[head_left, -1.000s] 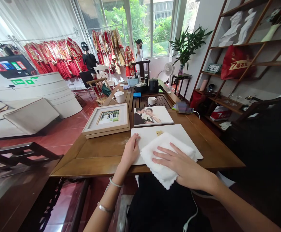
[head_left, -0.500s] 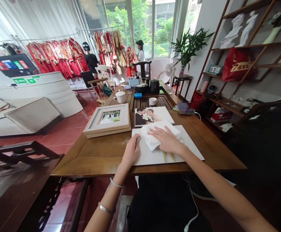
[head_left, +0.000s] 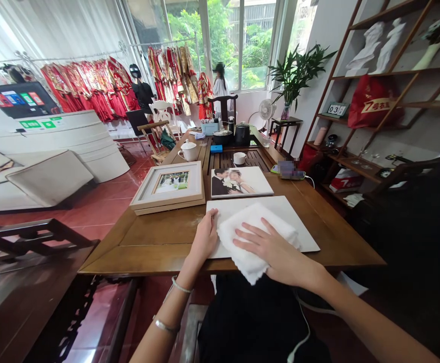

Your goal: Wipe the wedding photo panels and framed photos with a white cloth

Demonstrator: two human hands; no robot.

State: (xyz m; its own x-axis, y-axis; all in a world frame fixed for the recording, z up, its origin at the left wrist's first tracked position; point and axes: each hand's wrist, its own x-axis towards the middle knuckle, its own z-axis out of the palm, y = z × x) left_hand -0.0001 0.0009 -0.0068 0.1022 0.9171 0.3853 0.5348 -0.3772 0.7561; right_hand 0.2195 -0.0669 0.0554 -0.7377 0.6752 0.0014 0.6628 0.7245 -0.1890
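Two flat, spread grips: right hand [head_left: 278, 254] on white cloth [head_left: 256, 214], left hand [head_left: 204, 239] on board [head_left: 304, 233]

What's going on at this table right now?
A person seated at the wooden table has the right hand spread flat on a white cloth, pressing it onto a white board that lies at the near edge. The left hand rests on the board's left edge. Just beyond lie a wedding photo print and a framed photo, both untouched.
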